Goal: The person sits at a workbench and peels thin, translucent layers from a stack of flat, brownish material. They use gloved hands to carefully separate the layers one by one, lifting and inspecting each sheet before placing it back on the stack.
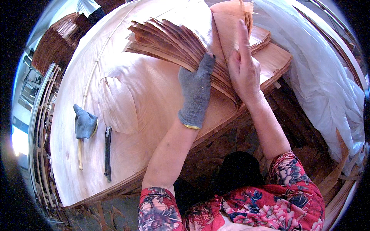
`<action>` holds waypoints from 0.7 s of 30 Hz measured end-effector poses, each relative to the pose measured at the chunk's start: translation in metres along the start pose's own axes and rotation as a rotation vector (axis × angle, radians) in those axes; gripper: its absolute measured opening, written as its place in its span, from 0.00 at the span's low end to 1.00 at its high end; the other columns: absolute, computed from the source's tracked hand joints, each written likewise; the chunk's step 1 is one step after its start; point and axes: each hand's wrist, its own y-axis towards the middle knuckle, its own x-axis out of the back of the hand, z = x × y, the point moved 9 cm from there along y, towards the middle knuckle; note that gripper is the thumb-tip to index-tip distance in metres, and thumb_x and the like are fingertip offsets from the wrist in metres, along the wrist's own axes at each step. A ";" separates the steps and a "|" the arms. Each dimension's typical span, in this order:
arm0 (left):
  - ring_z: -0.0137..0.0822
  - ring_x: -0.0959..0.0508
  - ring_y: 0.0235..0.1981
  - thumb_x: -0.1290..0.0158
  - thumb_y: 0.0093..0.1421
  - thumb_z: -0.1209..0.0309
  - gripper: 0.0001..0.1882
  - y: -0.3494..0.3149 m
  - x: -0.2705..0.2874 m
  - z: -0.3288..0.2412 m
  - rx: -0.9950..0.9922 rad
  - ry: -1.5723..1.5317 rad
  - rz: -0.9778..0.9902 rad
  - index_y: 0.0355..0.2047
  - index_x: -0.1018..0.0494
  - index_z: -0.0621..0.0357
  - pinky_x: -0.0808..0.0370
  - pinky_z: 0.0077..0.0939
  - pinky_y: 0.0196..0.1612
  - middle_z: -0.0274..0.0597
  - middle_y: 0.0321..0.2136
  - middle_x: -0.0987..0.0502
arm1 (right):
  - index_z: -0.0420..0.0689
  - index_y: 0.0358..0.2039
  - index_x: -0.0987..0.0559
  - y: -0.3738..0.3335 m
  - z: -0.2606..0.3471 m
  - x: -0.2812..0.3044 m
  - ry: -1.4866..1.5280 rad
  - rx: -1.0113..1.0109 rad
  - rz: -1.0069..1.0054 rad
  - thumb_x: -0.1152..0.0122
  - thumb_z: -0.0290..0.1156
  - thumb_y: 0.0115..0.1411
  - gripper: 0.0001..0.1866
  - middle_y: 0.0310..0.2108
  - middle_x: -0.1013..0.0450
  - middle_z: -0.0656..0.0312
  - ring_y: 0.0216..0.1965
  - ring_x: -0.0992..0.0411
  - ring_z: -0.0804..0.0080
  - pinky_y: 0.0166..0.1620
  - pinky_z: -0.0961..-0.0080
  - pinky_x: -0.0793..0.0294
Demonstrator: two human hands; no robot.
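Observation:
A bundle of thin reddish-brown wood veneer sheets (169, 40) fans out toward the far left over a broad pale veneer stack (154, 88). My left hand (195, 92), in a grey knit glove with a yellow cuff edge, grips the bundle near its lower right end, thumb on top. Bare and held edge-on, my right hand (245, 73) has its fingers stretched away from me. It lies against the right side of the bundle, beside more veneer sheets (227, 19) standing up behind it. Part of its palm side is hidden.
On the stack's left lie a grey glove (85, 123), a thin wooden handle (80, 154) poking from under it, and a narrow dark tool (108, 154). Folded veneer pieces (275, 63) stick out at right, beside crumpled white plastic sheeting (323, 84). Another veneer pile (54, 46) stands far left.

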 end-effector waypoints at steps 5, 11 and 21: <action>0.26 0.28 0.33 0.48 0.57 0.72 0.10 -0.002 -0.004 0.004 0.050 -0.085 0.003 0.37 0.28 0.64 0.29 0.19 0.36 0.34 0.33 0.26 | 0.48 0.43 0.25 -0.002 -0.005 -0.007 -0.068 0.090 0.084 0.48 0.35 0.56 0.14 0.27 0.26 0.51 0.27 0.26 0.55 0.31 0.65 0.27; 0.26 0.28 0.34 0.48 0.57 0.73 0.10 -0.002 -0.001 0.001 0.037 0.018 0.013 0.39 0.28 0.65 0.29 0.19 0.37 0.36 0.33 0.26 | 0.47 0.37 0.24 0.000 0.003 -0.008 -0.115 0.063 0.133 0.48 0.51 0.56 0.21 0.26 0.25 0.54 0.26 0.25 0.59 0.29 0.68 0.28; 0.26 0.28 0.34 0.47 0.56 0.73 0.12 -0.002 -0.003 0.002 0.020 -0.013 0.011 0.39 0.28 0.65 0.30 0.19 0.38 0.35 0.33 0.26 | 0.50 0.46 0.27 -0.005 -0.014 -0.007 -0.103 -0.049 0.093 0.49 0.34 0.56 0.16 0.29 0.26 0.51 0.27 0.26 0.54 0.29 0.62 0.28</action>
